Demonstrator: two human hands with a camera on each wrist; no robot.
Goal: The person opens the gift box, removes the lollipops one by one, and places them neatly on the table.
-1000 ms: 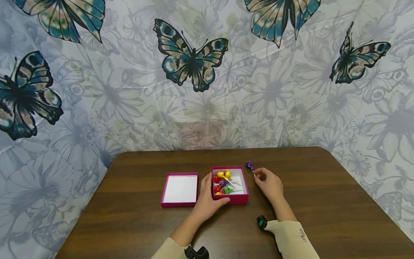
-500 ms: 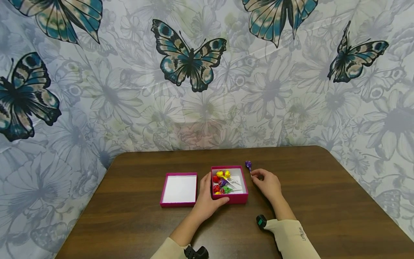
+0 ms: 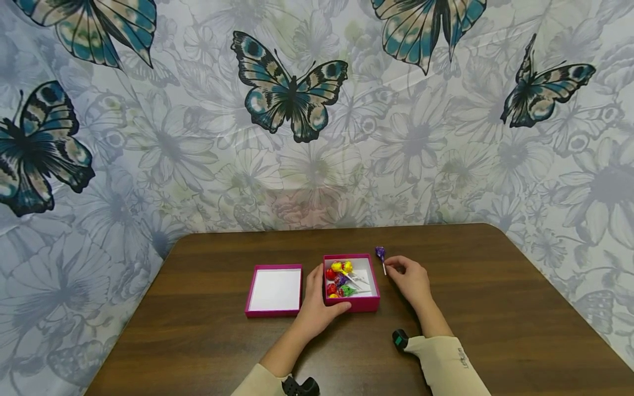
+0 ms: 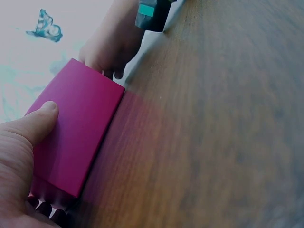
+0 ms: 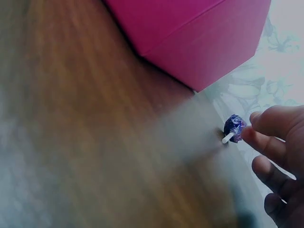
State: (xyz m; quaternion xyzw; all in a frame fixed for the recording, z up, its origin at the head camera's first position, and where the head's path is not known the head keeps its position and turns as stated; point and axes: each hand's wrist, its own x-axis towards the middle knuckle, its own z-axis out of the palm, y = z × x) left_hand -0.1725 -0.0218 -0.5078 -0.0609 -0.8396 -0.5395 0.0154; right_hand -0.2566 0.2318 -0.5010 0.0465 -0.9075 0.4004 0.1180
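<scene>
Head view: purple lollipop [image 3: 380,253] on table [image 3: 495,300], just left of right hand [image 3: 410,280], the nearer hand. Long axis roughly fore-and-aft, candy end far, stick [image 3: 384,270] end near, off the box's [image 3: 364,304] far right corner. Right grip apart, stick unpinched; contact cannot be told. Left hand [image 3: 317,313] clamped on box.

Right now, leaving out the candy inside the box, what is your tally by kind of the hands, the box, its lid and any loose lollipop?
Hands, left hand and right hand: 2
Open box: 1
Lid: 1
Purple lollipop outside the box: 1
Total: 5
</scene>
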